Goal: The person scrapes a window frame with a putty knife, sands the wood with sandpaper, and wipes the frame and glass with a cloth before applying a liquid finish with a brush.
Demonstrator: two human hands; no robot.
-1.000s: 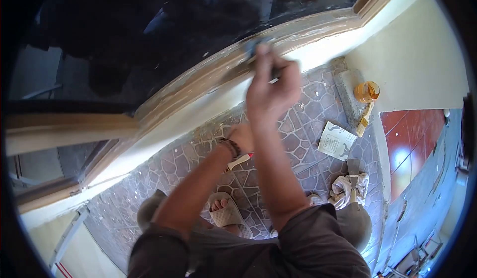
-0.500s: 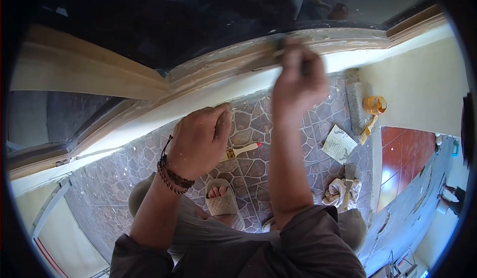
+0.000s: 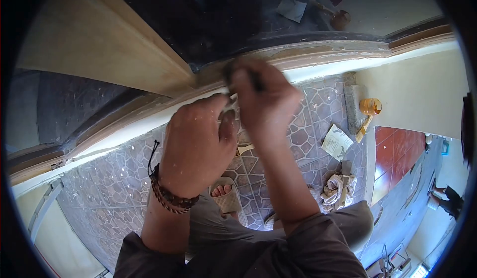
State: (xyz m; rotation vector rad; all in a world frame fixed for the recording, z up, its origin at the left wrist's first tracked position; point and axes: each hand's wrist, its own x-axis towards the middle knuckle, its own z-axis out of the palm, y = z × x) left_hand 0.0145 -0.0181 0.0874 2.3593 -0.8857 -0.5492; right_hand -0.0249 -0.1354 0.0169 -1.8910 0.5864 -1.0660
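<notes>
In the head view, the wooden ledge (image 3: 343, 48) lay ahead of both hands, running left to right; the right hand (image 3: 268, 99) was nearer, pinching a blurred dark object (image 3: 229, 73). The left hand (image 3: 198, 141) half-curled, its grasp unclear. Earlier, the right hand was farther from the post (image 3: 114, 39).

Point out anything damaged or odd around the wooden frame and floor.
The wooden frame along the dark glass looks damaged: its finish is patchy and worn, with pale streaks. The patterned floor below it is flecked white, as if littered.
</notes>
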